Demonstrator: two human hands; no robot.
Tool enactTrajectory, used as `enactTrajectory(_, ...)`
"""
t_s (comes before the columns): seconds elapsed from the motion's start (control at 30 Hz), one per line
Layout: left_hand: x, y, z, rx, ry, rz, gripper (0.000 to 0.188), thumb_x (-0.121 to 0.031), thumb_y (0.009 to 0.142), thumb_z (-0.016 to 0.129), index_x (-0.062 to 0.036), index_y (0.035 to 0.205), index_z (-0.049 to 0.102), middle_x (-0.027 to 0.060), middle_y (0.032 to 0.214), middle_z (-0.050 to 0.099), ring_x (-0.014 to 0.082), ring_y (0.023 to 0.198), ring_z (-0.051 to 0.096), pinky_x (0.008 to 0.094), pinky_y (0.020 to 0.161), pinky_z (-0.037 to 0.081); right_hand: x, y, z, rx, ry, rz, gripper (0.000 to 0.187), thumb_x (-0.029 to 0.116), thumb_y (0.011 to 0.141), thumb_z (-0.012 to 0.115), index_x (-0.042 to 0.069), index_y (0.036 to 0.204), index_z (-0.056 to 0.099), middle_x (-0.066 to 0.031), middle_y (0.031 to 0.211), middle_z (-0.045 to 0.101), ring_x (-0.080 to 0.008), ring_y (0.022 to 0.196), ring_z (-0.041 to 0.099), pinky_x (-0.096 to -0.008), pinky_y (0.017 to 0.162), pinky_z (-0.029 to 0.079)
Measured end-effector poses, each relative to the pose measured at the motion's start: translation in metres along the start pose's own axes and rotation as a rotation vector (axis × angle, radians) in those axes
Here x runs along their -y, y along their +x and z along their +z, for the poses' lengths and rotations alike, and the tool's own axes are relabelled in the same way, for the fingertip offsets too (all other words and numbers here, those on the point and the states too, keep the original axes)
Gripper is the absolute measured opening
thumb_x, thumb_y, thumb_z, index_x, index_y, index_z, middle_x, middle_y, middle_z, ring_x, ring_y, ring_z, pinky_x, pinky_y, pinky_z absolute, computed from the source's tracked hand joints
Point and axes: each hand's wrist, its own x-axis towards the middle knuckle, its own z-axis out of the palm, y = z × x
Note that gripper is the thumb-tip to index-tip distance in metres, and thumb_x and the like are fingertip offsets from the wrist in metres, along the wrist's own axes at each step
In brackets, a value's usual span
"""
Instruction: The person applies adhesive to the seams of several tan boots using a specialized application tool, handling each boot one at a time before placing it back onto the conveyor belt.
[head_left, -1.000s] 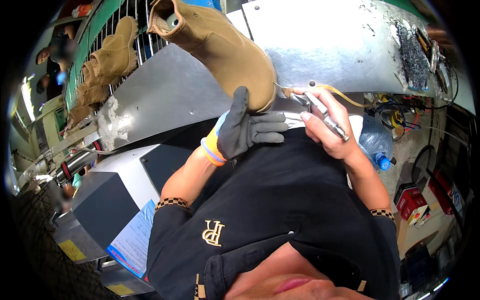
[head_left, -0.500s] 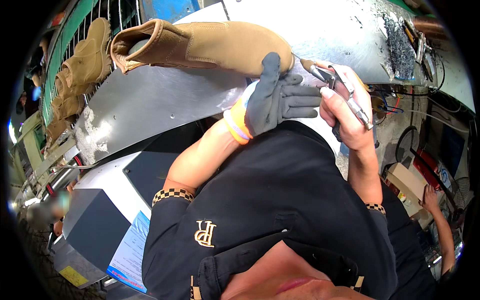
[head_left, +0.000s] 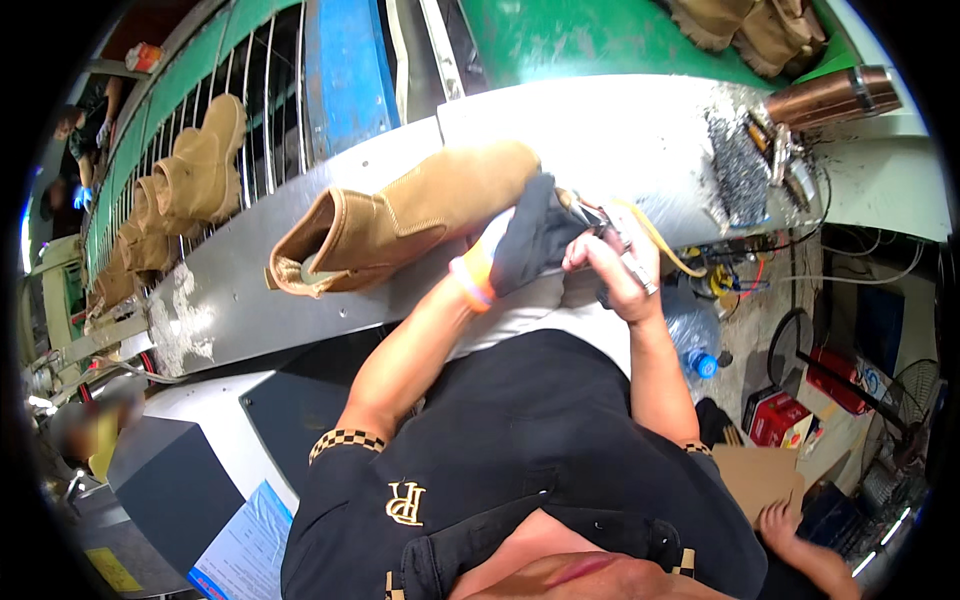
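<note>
A tan pull-on boot (head_left: 410,205) lies slantwise at the table's near edge, its open shaft toward the left and its toe toward the right. My left hand (head_left: 530,235), in a dark grey and orange glove, closes on the toe with the thumb over it; the fingers are partly smeared. Close to the toe, my bare right hand (head_left: 625,270) grips a metal nozzle gun (head_left: 600,222) with a lever. A yellow hose (head_left: 665,245) loops beside that hand. The gun's tip is hard to make out, so contact with the boot cannot be told.
Several tan boots (head_left: 200,165) stand on a wire rack at the left. Hand tools (head_left: 785,160) and a copper-coloured cylinder (head_left: 835,95) lie on the table (head_left: 620,120) at the right. Below are a water bottle (head_left: 695,335) and another person's hand (head_left: 780,525) on cardboard (head_left: 750,475).
My view has shifted, showing more of the far side. The boot has turned, its shaft swinging nearer me. My left fingers, stretched out before, have curled in; the gun has come closer to them.
</note>
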Motion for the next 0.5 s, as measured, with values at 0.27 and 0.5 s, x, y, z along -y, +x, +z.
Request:
enactTrajectory(0.27,-0.156,-0.123,-0.114,-0.418,0.405,0.464,0.058,-0.016,0.086,0.064,0.0027,0.138,0.048,0.0175,0.138,0.052,0.0275,0.130,0.049,0.0416,0.114,0.032,0.027,0.025,-0.106,-0.304,-0.174,-0.164,0.053,0.019,0.093,0.055,-0.011,0.135,0.041,-0.0099,0.081,0.063,-0.0180,0.072,0.063,-0.0287,0.068,0.052)
enactTrajectory(0.5,-0.147,-0.108,-0.118,-0.300,0.851,-0.047,0.023,-0.010,0.077,0.069,0.0032,0.096,0.066,0.0093,0.088,0.063,0.0194,0.083,0.061,0.0311,0.080,0.049,0.026,0.047,-0.120,-0.407,-0.122,-0.281,0.060,0.022,0.092,0.053,-0.012,0.138,0.036,-0.0080,0.080,0.062,-0.0156,0.070,0.060,-0.0266,0.066,0.049)
